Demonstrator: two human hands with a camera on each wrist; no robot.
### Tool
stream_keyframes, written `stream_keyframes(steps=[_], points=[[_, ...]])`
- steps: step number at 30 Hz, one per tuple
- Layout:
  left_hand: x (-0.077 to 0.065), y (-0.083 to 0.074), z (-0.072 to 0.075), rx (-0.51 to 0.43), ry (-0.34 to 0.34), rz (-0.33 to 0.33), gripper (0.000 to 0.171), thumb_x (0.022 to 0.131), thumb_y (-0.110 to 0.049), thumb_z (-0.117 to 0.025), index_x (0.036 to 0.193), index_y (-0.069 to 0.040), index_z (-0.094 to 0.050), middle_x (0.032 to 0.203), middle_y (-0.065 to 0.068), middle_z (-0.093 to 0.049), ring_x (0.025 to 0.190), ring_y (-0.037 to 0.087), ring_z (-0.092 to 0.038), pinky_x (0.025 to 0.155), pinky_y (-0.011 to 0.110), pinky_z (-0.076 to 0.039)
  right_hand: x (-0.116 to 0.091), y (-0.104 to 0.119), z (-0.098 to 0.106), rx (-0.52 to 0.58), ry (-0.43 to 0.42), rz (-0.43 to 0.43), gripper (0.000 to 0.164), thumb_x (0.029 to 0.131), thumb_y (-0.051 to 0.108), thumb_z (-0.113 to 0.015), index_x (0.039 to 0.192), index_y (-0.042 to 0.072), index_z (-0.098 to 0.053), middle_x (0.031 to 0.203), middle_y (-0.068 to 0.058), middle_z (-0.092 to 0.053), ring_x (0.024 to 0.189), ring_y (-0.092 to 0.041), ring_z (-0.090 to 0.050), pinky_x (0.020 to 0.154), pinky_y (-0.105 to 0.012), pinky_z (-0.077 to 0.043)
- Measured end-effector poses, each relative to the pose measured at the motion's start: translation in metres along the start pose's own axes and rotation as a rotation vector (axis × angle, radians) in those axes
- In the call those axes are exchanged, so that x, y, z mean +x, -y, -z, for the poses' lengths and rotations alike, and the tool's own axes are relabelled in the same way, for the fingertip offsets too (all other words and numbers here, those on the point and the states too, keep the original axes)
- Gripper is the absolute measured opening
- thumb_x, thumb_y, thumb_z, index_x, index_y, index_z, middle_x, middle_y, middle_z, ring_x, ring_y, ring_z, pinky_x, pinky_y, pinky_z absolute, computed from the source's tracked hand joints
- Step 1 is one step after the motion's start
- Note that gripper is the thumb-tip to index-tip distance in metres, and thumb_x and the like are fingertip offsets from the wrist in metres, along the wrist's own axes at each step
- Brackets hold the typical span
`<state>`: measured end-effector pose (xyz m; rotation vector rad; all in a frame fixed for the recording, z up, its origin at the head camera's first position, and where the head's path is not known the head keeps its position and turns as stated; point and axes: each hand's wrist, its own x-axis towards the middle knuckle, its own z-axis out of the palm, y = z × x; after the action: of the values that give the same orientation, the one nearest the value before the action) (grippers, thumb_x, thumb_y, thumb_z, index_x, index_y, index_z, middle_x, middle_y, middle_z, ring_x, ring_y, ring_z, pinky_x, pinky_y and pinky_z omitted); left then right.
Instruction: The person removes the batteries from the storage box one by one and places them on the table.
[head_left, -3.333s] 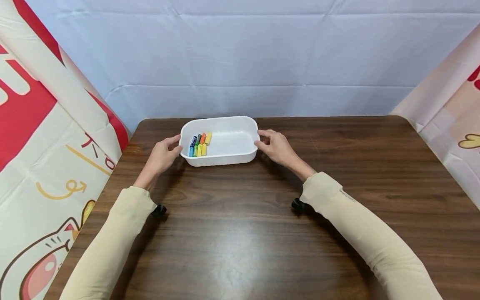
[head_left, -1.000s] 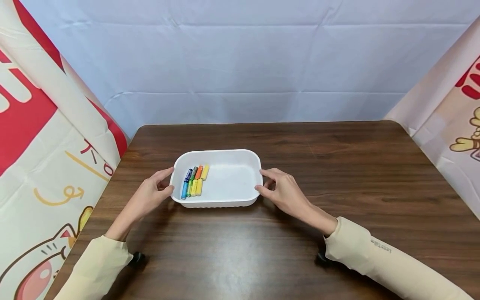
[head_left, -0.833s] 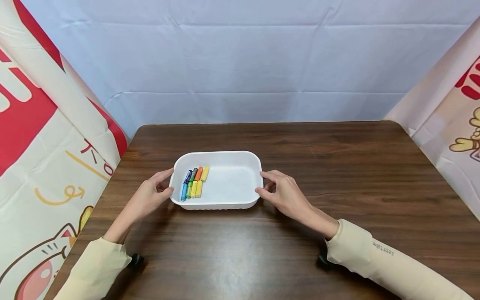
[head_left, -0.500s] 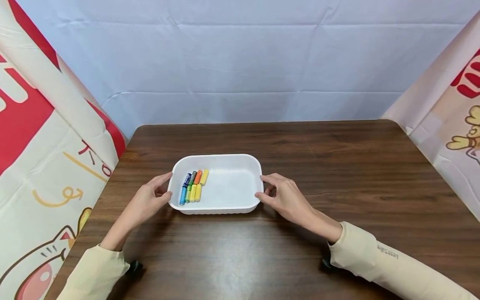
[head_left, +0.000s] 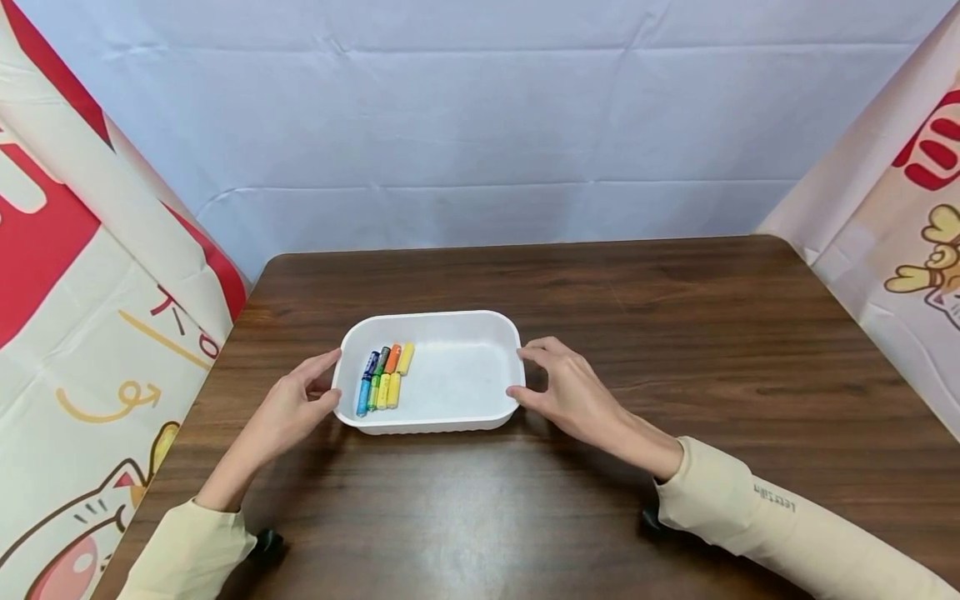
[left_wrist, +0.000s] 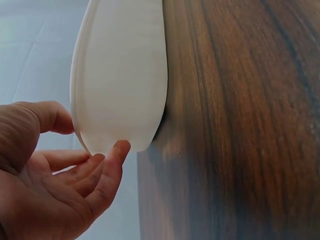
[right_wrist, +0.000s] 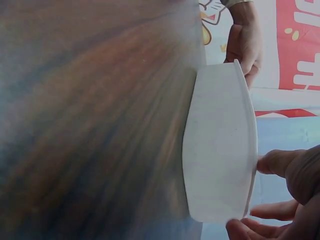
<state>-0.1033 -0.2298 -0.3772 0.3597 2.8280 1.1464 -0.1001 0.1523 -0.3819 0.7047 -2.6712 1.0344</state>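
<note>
A white plastic tray [head_left: 465,379] with rounded corners stands upright on the wooden table, its long side towards me. At its left end my left hand [head_left: 288,408] grips the rim, thumb in front and fingers behind. My right hand [head_left: 566,387] holds the opposite end the same way. In the left wrist view, the left fingertips [left_wrist: 122,145] lie against the tray's end wall. Inside the tray, at the left, several small coloured cylinders lie side by side in two rows: blue ones [head_left: 363,398], green ones [head_left: 373,392], an orange one [head_left: 393,358] and yellow ones [head_left: 393,390].
Dark brown tabletop [head_left: 675,333] stretches around the tray. A pale cloth backdrop [head_left: 480,125] hangs behind its far edge, and printed cloths [head_left: 97,317] hang at both sides. Black wrist devices [head_left: 267,546] sit under the sleeves.
Held at both ends, the tray has come from near the table's far edge towards me. During the last half second it has shifted only slightly. The cylinders remain at its left side.
</note>
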Motion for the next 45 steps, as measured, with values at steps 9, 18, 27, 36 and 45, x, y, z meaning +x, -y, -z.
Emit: stream_keyframes(steps=[9, 18, 27, 36, 45], points=[[0.002, -0.001, 0.004, 0.007, 0.010, 0.028, 0.059, 0.102, -0.009, -0.062, 0.155, 0.004, -0.040, 0.152, 0.028, -0.045, 0.114, 0.039, -0.063, 0.094, 0.054, -0.055, 0.024, 0.017, 0.000, -0.079, -0.001, 0.063, 0.056, 0.085, 0.022, -0.086, 0.130, -0.005, -0.067, 0.127, -0.016, -0.064, 0.113, -0.031, -0.056, 0.092, -0.044, -0.050], [0.001, 0.001, 0.001, -0.006, 0.009, 0.039, 0.059, 0.104, -0.009, -0.059, 0.158, 0.002, -0.037, 0.155, 0.027, -0.042, 0.119, 0.042, -0.061, 0.097, 0.056, -0.052, 0.051, 0.029, -0.014, 0.030, 0.077, 0.034, 0.055, 0.089, 0.023, -0.082, 0.134, -0.004, -0.064, 0.127, -0.016, -0.066, 0.110, -0.031, -0.060, 0.091, -0.046, -0.050], [0.000, 0.002, 0.000, -0.009, 0.014, 0.031, 0.058, 0.104, -0.009, -0.059, 0.157, 0.003, -0.038, 0.154, 0.027, -0.043, 0.120, 0.042, -0.061, 0.097, 0.057, -0.052, 0.078, 0.038, -0.037, 0.050, 0.178, -0.036, 0.054, 0.091, 0.024, -0.081, 0.134, -0.004, -0.065, 0.121, -0.018, -0.069, 0.107, -0.031, -0.065, 0.088, -0.040, -0.052], [0.000, 0.003, 0.000, -0.018, 0.022, 0.034, 0.060, 0.103, -0.010, -0.060, 0.158, 0.001, -0.038, 0.153, 0.026, -0.045, 0.118, 0.041, -0.061, 0.097, 0.056, -0.052, 0.097, 0.044, -0.052, 0.086, 0.257, -0.123, 0.057, 0.090, 0.024, -0.082, 0.137, -0.003, -0.063, 0.122, -0.018, -0.070, 0.099, -0.025, -0.065, 0.080, -0.031, -0.052], [0.001, 0.005, 0.000, -0.017, 0.033, 0.033, 0.060, 0.104, -0.011, -0.060, 0.158, 0.001, -0.037, 0.152, 0.027, -0.045, 0.119, 0.041, -0.060, 0.097, 0.056, -0.052, 0.109, 0.042, -0.063, 0.094, 0.312, -0.161, 0.055, 0.091, 0.023, -0.081, 0.137, -0.001, -0.064, 0.121, -0.017, -0.071, 0.099, -0.023, -0.066, 0.082, -0.030, -0.053]])
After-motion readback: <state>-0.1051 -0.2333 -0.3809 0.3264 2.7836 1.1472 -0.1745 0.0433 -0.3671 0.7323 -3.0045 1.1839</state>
